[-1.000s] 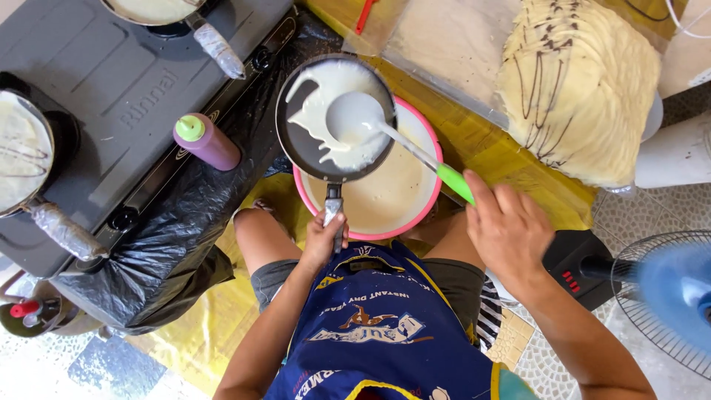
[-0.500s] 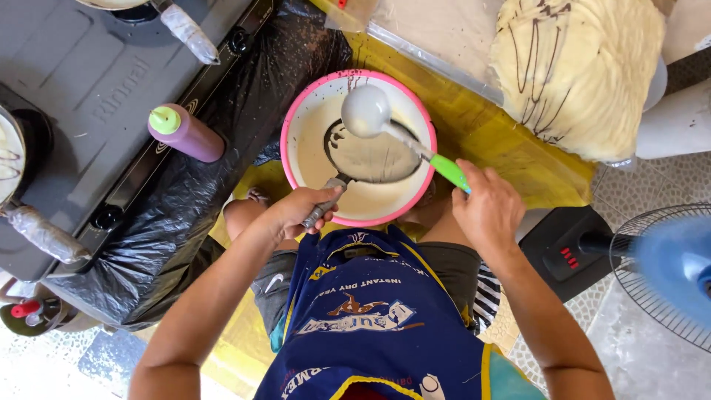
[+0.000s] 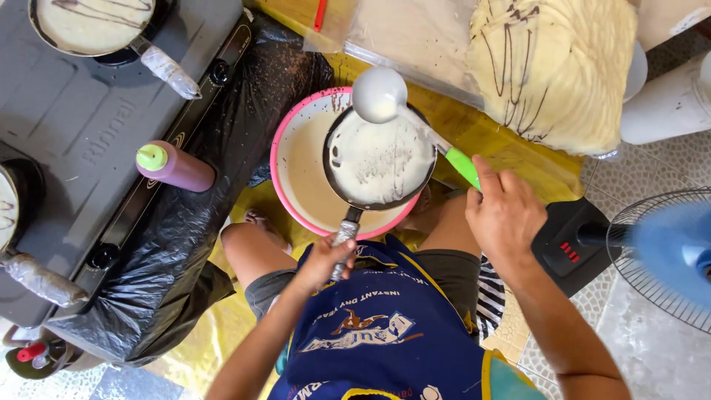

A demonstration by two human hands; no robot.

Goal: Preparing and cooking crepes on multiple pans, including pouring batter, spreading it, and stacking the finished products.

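Yellow mat (image 3: 511, 159) centre: left hand (image 3: 326, 259) grips pan (image 3: 381, 159) over bowl (image 3: 296, 167); right hand (image 3: 507, 211) clasps ladle (image 3: 379, 95). Keep pan level for even coat.

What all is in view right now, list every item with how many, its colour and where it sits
small pan: 1, dark with a thin pale batter coat, held over the bowl
ladle: 1, white bowl with green handle, above the pan's far edge
batter bowl: 1, pink rim, pale batter inside, under the pan
squeeze bottle: 1, purple with green cap, lying at the stove edge
stove: 1, grey, at left
pans on the stove: 2, dark, filled with pale batter, far left and top left
crepe stack: 1, cream with dark drizzle, top right
fan: 1, blue blades, right edge
apron: 1, blue, bottom centre
left hand: grips the pan handle
right hand: holds the ladle handle
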